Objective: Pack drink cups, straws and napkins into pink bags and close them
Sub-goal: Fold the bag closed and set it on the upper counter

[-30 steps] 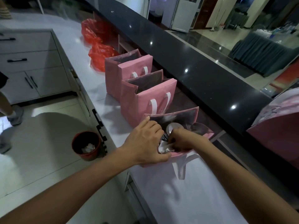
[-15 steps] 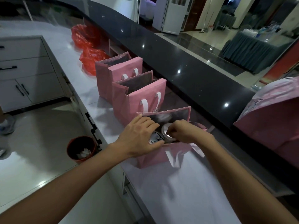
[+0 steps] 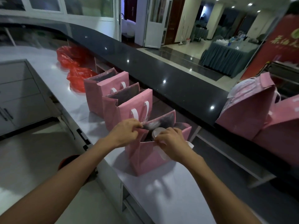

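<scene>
On the white counter (image 3: 161,199), the left hand (image 3: 124,133) and right hand (image 3: 171,141) pinch the pink bag's (image 3: 145,157) top edges, and a hard tug could tip the cup (image 3: 157,132).

Three pink bags (image 3: 145,152) with white handles (image 3: 135,113) stand on a white tabletop (image 3: 169,191). Red plastic bags (image 3: 77,76) lie at upper left, beside a glossy black counter (image 3: 161,73).

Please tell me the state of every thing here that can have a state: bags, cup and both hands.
nearest pink bag: upright, top open, both hands at its rim
cup: inside nearest bag, lid on
middle pink bag: upright, open
far pink bag: upright, open
pink bags on the dark counter: tops folded shut
left hand: pinches the bag's left rim
right hand: grips the near rim
</scene>
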`<state>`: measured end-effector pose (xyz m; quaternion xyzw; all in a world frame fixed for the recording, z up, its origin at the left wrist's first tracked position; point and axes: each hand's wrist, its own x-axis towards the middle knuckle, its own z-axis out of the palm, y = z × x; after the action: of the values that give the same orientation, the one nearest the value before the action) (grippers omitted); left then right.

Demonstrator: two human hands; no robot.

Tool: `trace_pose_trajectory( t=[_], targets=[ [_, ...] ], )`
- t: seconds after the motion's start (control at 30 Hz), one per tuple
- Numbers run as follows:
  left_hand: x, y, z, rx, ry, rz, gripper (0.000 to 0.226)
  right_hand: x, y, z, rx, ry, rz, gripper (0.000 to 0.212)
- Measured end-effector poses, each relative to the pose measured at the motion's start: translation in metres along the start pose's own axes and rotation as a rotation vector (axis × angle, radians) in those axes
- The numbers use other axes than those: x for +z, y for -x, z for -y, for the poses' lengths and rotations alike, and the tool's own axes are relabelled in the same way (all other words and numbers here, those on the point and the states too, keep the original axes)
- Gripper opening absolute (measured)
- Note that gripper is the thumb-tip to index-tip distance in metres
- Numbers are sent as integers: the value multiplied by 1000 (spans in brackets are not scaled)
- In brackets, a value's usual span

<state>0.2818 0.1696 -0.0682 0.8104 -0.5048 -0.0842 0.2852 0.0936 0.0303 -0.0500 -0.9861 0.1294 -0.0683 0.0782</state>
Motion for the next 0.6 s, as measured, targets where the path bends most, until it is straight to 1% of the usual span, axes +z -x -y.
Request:
trace_pose_trajectory(
  t=[0.1,0.17,0.23,0.33,0.4,0.47,0.6],
  targets=[
    [6,8,1,69,57,-20,28,0,12,-13,68,71,-102,15],
    [12,15,-4,101,130,-44,16,1,20,-16,142,67,-148,20],
    [19,22,-12,107,192,-50,10,4,30,-12,198,49,-203,26],
    [33,36,-27,94,269,-63,9,14,50,2,222,-18,-300,31],
    [44,44,-36,67,312,-66,11,22,66,8,224,-72,-400,31],
    [52,51,-47,46,358,-62,10,30,81,12,222,-49,-480,36],
    [66,65,-75,76,423,-81,12,41,104,12,300,64,-503,48]
  ],
)
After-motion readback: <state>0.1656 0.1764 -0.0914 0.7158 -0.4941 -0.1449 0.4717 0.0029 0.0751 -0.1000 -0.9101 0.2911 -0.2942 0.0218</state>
